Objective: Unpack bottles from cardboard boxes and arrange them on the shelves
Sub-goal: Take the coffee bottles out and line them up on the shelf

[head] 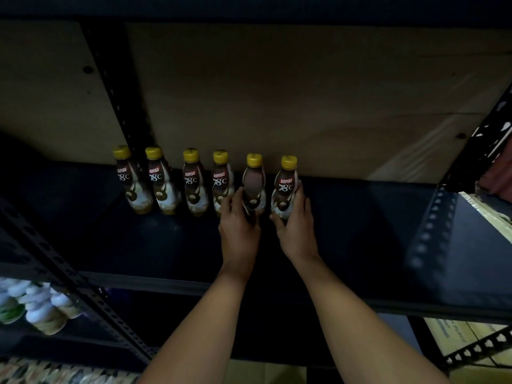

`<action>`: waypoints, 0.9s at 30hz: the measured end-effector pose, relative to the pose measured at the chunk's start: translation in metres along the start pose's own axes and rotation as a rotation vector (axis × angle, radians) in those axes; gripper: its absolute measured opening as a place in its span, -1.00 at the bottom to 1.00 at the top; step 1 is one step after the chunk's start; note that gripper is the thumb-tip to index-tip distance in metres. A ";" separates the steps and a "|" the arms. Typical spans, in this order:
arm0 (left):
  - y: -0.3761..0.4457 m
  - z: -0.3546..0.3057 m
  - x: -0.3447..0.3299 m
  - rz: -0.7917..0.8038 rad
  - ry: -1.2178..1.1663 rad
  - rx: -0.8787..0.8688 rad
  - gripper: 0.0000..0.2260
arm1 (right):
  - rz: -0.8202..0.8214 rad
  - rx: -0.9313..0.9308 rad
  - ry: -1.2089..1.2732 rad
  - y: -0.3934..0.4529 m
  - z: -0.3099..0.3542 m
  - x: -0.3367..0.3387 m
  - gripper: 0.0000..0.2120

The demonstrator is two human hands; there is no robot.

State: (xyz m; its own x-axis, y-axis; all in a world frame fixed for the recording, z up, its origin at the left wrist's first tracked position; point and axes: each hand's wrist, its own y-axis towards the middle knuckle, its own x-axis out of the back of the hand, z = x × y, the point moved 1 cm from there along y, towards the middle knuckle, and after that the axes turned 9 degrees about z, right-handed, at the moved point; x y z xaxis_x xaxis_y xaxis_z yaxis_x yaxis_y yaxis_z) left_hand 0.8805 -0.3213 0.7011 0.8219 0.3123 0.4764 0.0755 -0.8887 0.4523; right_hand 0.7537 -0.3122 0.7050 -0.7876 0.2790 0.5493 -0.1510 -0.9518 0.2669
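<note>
Several brown coffee bottles with yellow caps stand in a row at the back of a dark shelf (360,231). My left hand (239,225) grips the fifth bottle (254,184), whose label is turned away. My right hand (295,228) grips the rightmost bottle (286,187), with its label facing me. Both held bottles stand upright on the shelf, in line with the others. The leftmost bottle (130,181) stands in front of a dark metal upright.
A plywood back panel (304,92) closes the shelf behind the row. Perforated metal uprights (437,217) frame the bay at left and right. Pale-capped bottles (41,309) fill a lower shelf at the left. A cardboard box (454,333) sits at lower right.
</note>
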 end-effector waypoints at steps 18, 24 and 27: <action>0.002 0.001 -0.001 -0.003 -0.013 -0.025 -0.47 | 0.005 -0.016 0.000 -0.001 0.001 0.001 -0.08; -0.003 0.001 0.003 -0.020 -0.014 -0.042 -0.49 | 0.033 -0.059 0.073 -0.004 0.002 0.007 0.00; -0.009 0.001 0.013 -0.027 -0.093 -0.076 -0.56 | 0.008 -0.087 0.103 -0.015 0.001 0.011 0.02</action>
State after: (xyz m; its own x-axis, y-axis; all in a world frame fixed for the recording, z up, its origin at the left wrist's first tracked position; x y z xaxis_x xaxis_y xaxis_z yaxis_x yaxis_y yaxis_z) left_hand 0.8914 -0.3091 0.7027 0.8693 0.3001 0.3927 0.0580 -0.8510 0.5220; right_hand 0.7482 -0.2944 0.7077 -0.8454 0.2608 0.4661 -0.1919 -0.9627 0.1905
